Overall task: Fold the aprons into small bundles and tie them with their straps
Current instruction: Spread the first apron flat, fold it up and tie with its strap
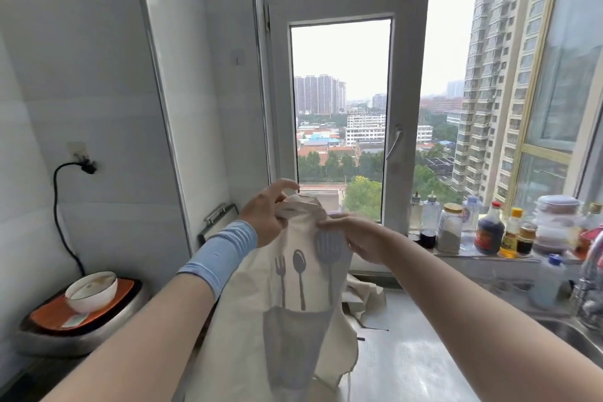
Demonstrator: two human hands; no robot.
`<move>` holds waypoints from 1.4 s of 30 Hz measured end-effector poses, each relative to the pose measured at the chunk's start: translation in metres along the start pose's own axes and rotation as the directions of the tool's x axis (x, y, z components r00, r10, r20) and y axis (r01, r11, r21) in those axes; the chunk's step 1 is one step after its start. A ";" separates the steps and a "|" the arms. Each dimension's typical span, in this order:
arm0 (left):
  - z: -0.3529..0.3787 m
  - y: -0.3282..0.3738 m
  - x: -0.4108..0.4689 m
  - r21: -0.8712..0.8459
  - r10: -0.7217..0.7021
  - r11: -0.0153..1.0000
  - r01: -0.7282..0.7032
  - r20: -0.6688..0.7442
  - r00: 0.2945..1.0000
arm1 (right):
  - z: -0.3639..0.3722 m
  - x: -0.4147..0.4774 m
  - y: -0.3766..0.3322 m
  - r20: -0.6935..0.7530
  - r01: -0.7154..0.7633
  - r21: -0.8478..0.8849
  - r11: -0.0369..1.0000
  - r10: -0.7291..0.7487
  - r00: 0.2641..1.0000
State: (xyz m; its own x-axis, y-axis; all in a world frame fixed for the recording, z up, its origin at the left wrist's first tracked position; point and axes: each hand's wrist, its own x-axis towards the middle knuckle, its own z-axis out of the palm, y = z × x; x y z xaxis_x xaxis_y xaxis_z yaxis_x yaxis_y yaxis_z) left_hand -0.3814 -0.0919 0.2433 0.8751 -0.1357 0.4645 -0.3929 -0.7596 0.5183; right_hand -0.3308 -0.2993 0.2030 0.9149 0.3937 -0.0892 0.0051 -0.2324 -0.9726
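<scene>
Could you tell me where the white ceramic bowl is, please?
In the head view, the white ceramic bowl sits at lower left on an orange-topped appliance, below the black wall plug.

The apron [287,320] runs off the bottom edge, its hem out of view. It covers most of a crumpled cloth [365,297] lying on the steel surface [408,352]. At right, the sink [574,336] and blurred tap [587,284] are cropped, and the labels on the sauce bottles [487,232] are too small to read.
</scene>
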 end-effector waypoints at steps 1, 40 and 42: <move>-0.003 0.003 -0.002 0.009 0.015 1.000 -0.016 0.021 1.000 | 0.001 -0.004 -0.001 0.040 -0.032 0.038 0.999 0.030 0.999; 0.117 -0.013 0.078 0.519 -0.054 0.854 -0.021 0.129 0.990 | -0.118 0.018 0.009 -0.068 -0.032 -0.996 0.086 -0.472 0.879; 0.149 -0.031 0.099 0.468 -0.119 0.883 0.030 0.162 0.980 | -0.129 0.050 0.024 -0.125 -0.093 -0.988 0.123 -0.287 0.950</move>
State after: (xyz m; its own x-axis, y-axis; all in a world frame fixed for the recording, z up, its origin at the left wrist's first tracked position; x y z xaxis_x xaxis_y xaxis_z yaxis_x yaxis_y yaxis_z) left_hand -0.2402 -0.1761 0.1663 0.9496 -0.1458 0.2774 -0.1890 -0.9726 0.1357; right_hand -0.2327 -0.3997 0.2026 0.9180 0.3291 0.2212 0.3143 -0.9440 0.1003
